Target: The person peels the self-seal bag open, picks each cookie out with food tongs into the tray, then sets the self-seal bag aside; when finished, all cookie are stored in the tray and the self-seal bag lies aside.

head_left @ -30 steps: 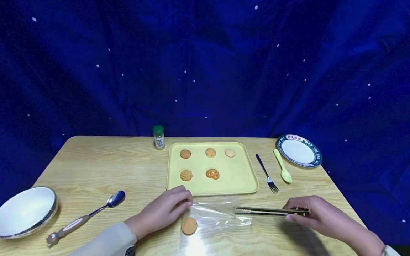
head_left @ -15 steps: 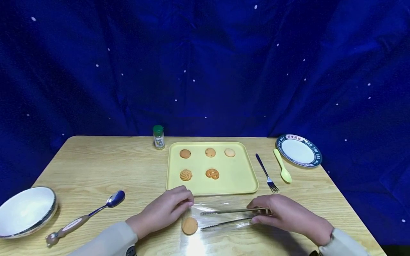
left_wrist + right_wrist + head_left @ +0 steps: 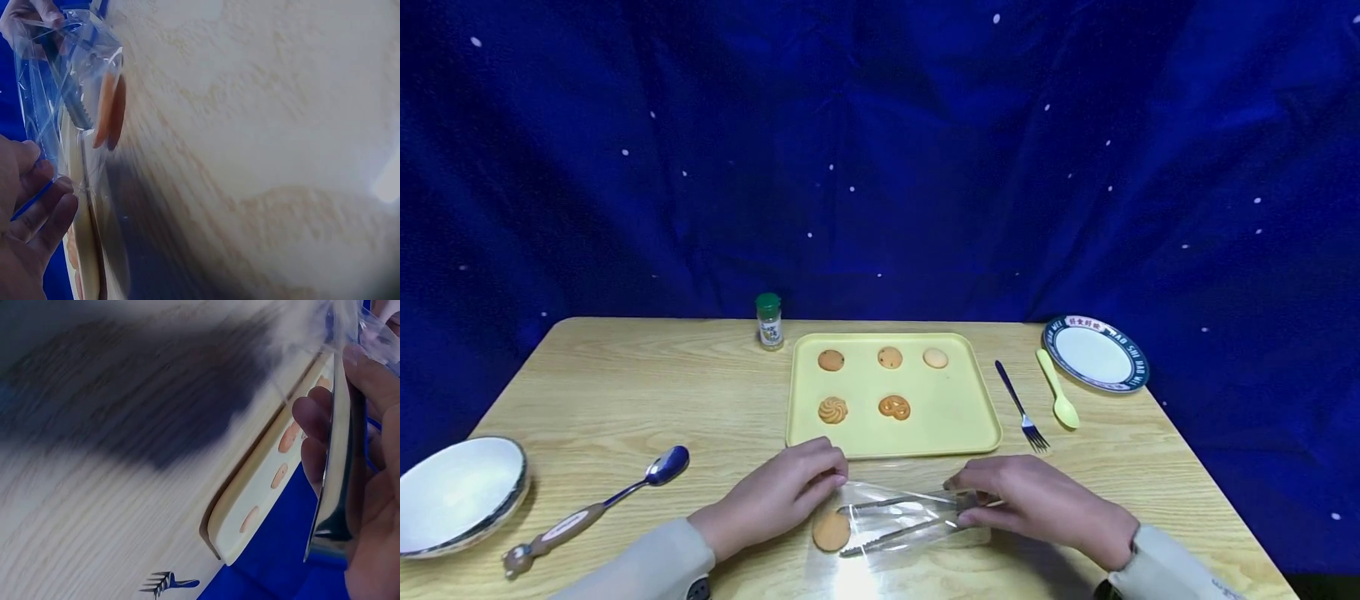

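My left hand (image 3: pixel 778 496) pinches the edge of a clear plastic bag (image 3: pixel 906 518) just in front of the yellow tray (image 3: pixel 955 433). A round cookie (image 3: pixel 832 532) lies at the left end of the bag, seen through the plastic in the left wrist view. My right hand (image 3: pixel 1037 507) holds metal tongs (image 3: pixel 891 537) with fingers on one arm and thumb on the other. The tong arms stand apart inside the bag, their toothed tips right beside the cookie. On the tray sit several cookies, among them a swirl cookie (image 3: pixel 832 410) and a pretzel-shaped cookie (image 3: pixel 894 407).
A fork (image 3: pixel 1024 410), a yellow spoon (image 3: pixel 1062 400) and a rimmed plate (image 3: pixel 1096 354) lie right of the tray. A green-capped shaker (image 3: pixel 769 321) stands behind it. A bowl (image 3: pixel 460 496) and a long-handled spoon (image 3: pixel 572 525) are at the left.
My right hand has moved left with the tongs, which have opened and gone into the bag toward the cookie. The cookie has shifted slightly left; my left hand has stayed nearly still.
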### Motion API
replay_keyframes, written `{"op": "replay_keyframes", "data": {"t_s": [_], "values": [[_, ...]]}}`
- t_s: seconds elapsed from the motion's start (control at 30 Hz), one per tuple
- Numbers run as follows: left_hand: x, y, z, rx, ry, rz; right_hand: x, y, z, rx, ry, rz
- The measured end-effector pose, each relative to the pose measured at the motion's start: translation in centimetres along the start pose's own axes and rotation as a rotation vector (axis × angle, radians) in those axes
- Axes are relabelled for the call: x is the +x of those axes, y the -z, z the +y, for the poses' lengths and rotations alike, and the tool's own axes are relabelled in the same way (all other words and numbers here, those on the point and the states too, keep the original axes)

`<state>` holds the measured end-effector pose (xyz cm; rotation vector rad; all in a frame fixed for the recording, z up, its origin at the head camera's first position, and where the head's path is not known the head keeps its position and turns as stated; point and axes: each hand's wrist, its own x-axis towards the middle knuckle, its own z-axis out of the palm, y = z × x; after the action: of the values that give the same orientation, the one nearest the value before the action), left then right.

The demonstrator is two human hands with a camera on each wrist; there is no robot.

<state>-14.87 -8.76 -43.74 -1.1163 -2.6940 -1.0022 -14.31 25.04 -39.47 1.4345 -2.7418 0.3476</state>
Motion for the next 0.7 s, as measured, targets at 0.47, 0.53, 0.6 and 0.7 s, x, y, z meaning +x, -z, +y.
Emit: {"op": "replay_keyframes", "data": {"t_s": [0.47, 0.53, 0.6, 0.7], "values": [[0.14, -0.02, -0.08, -0.008, -0.018, 0.008, 0.06, -0.17, -0.36, -0.019, 0.004, 0.021], [0.04, 0.04, -0.09, -0.008, -0.016, 0.013, 0.08, -0.05, -0.37, -0.018, 0.013, 0.036], [-0.05, 0.10, -0.09, -0.008, -0.019, 0.018, 0.06, 0.05, -0.40, -0.026, 0.024, 0.055], [-0.14, 0.15, -0.08, -0.007, -0.024, 0.016, -0.09, 0.16, -0.48, -0.043, 0.027, 0.082]]}}
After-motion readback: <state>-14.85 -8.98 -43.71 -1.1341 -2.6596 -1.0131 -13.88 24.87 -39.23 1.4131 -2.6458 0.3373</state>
